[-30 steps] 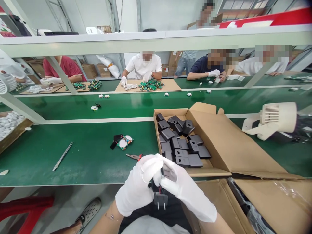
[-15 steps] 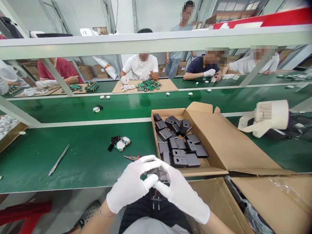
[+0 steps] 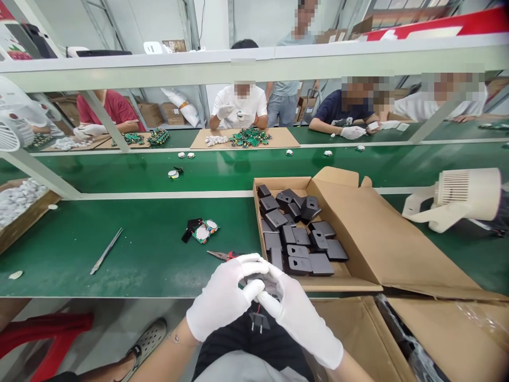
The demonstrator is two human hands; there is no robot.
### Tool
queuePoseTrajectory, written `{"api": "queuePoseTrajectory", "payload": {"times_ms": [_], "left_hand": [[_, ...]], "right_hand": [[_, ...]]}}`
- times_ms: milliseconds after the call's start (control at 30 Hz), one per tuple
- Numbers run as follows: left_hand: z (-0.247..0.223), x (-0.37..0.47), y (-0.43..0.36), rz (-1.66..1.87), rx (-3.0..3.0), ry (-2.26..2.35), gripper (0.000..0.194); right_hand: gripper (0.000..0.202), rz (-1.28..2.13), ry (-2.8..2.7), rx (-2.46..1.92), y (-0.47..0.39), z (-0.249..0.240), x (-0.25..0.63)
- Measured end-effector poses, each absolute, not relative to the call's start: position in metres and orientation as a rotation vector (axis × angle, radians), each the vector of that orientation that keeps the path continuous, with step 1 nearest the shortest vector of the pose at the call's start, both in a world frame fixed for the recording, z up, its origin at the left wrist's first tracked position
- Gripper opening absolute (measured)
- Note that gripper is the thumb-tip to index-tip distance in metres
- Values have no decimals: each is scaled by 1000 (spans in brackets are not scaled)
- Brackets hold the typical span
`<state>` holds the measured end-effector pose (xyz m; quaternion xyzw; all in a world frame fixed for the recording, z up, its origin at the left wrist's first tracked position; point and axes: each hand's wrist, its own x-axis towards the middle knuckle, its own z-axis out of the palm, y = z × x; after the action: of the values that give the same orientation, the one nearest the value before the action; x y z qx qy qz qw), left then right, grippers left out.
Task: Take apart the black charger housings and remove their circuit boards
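My left hand [image 3: 225, 298] and my right hand [image 3: 301, 314], both in white gloves, meet at the table's front edge above my lap. Their fingers are closed around a dark grey plastic housing [image 3: 273, 287], mostly hidden by the gloves. Below the hands hangs a dark two-pin plug piece [image 3: 260, 321] on a short red wire. Just beyond my left fingers lie needle-nose pliers [image 3: 222, 255] with red handles. Further back is a small group of circuit boards [image 3: 204, 231] with white discs and black parts.
An open cardboard box [image 3: 360, 260] of several black housings [image 3: 299, 265] stands right of my hands. Tweezers [image 3: 106, 251] lie to the left. A crate [image 3: 24, 223] of white parts is far left, a beige fan-like device [image 3: 469, 193] far right. Co-workers sit beyond the shelf frame [image 3: 238, 69].
The view has turned slightly left, so everything sits further right. Both hands keep hold of the housing, and the plug piece below them shows more fully.
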<state>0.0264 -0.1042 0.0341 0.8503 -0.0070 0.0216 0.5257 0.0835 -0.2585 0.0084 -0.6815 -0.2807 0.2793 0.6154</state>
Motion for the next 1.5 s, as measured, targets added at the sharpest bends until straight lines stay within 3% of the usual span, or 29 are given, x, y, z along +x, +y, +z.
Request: {"api": "queuePoseTrajectory", "payload": {"times_ms": [100, 200, 233, 433, 667, 833, 933, 1100, 1233, 1367, 1500], "left_hand": [[27, 18, -98, 66, 2074, -28, 53], [15, 8, -95, 134, 2187, -187, 109], [11, 6, -96, 181, 2222, -254, 115], [5, 4, -106, 383, 2262, -260, 86], [9, 0, -103, 589, 2395, -379, 91], [10, -1, -106, 635, 2529, -372, 95], [10, 0, -107, 665, 2623, -382, 88], [8, 0, -107, 741, 2728, -449, 68], [2, -2, -110, 775, 2772, -400, 66], [-11, -12, -111, 764, 2807, -334, 67], [-31, -32, -98, 665, 2663, -172, 68]], "right_hand": [[48, 725, -564, -1388, -258, 10, 87], [69, 746, -463, -1298, -260, 12, 88], [73, 743, -473, -1288, -261, 12, 88], [58, 771, -595, -1223, -272, 18, 82], [36, 661, -663, -1542, -281, 32, 82], [41, 581, -661, -1974, -285, 33, 74], [44, 579, -679, -2043, -285, 39, 75], [26, 619, -756, -2146, -282, 47, 78], [27, 591, -706, -2290, -277, 38, 74], [23, 592, -686, -2331, -270, 24, 67], [24, 770, -692, -2033, -260, 10, 68]]}}
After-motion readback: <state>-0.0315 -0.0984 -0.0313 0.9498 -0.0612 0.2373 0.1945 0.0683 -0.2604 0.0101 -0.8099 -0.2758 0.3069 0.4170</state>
